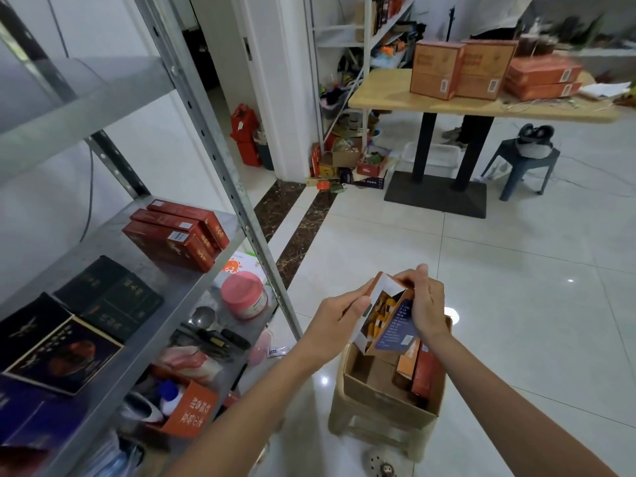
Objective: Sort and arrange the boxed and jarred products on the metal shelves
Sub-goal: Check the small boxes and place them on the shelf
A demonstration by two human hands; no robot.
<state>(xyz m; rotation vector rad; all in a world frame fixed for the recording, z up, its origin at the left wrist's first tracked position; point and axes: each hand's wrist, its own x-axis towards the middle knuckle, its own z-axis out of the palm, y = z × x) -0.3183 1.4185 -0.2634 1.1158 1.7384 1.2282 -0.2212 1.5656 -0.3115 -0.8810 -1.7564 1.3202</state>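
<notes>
Now | box (390, 330) open-topped, above carton (375, 397); long axis near upright | left hand (344, 316) grip pinches its left flap; right hand (426, 306) grip clasps its right side | shelf (110, 235) lies left of box, apart; left hand nearer, judged to lead

Middle shelf (206, 287): three red boxes (175, 235), two dark green boxes (110, 297), one black box (58, 352) with a picture on top.
Shelf below: one pink-lidded jar (244, 299).
One table (378, 94), carrying four orange boxes (435, 70): two upright, two flat and stacked.
Two stools: one grey stool (523, 163), one beige stool (344, 420).
One cardboard carton (382, 397); apparently two boxes inside, the rest hidden.
One open box (389, 325).
</notes>
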